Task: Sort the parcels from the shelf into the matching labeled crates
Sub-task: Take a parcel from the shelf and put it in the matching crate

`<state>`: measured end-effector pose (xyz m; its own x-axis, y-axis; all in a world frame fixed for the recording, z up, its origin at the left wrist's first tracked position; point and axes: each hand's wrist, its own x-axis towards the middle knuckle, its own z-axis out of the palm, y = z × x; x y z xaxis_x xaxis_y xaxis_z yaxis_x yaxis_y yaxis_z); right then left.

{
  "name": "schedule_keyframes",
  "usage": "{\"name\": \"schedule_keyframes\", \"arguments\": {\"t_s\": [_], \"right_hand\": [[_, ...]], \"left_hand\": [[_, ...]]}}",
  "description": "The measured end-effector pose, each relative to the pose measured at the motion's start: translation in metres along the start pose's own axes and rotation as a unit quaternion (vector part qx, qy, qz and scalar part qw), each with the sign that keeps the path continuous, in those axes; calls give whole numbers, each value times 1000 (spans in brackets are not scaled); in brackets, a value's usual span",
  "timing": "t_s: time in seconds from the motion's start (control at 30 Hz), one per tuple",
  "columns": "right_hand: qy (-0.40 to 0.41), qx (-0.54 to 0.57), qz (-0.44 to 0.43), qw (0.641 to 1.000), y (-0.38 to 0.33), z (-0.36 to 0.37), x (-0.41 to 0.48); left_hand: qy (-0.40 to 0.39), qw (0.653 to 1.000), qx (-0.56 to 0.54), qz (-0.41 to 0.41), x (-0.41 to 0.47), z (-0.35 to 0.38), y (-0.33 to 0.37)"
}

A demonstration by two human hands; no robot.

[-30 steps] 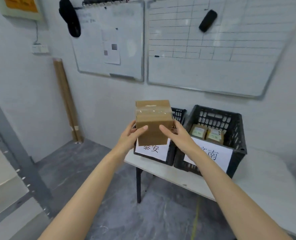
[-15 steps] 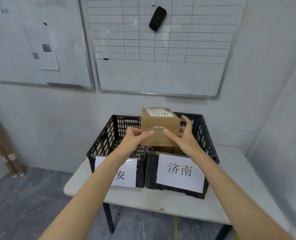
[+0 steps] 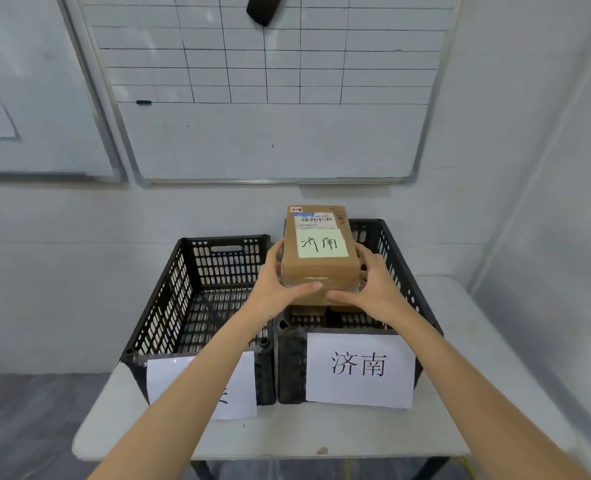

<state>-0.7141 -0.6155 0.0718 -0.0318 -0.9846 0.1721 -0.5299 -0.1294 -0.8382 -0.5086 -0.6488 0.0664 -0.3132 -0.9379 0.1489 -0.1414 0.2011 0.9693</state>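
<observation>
Whiteboard, table, left crate, right crate under parcel

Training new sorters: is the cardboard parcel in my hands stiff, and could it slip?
Probably stiff: the cardboard parcel shows square, uncrushed edges between the left hand and right hand. Its clear tape may be slippery where the thumbs press.

Bare left grip and bare right grip (both slender) on bare, smooth forearms.

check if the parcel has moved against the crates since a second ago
Yes: the parcel has shifted rightward, from before the left crate to above the right crate.
</observation>
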Motion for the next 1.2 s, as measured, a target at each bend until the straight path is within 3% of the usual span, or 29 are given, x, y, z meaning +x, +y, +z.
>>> {"name": "schedule_keyframes", "arguments": {"t_s": [0.23,0.5,0.73,0.9,1.0,1.2], "right_hand": [[20,-11,0,1000,25,-8,24],[-17,25,-19,999,45,-5,55],[-59,-9,-42,997,67,-6,83],[-87,-19,-26,996,94,-8,94],[-129,-8,4,992,118,-12,96],[-252,-9,70,965,167,-1,101]], "left_hand": [[-6,1000,13,7,34,12,-24],[-3,998,67,-2,62,22,-39],[-5,995,96,-12,83,30,-54],[-50,988,148,-17,92,27,-57],[-49,969,239,-21,92,16,-62],[11,891,455,9,95,-1,-81]]}}
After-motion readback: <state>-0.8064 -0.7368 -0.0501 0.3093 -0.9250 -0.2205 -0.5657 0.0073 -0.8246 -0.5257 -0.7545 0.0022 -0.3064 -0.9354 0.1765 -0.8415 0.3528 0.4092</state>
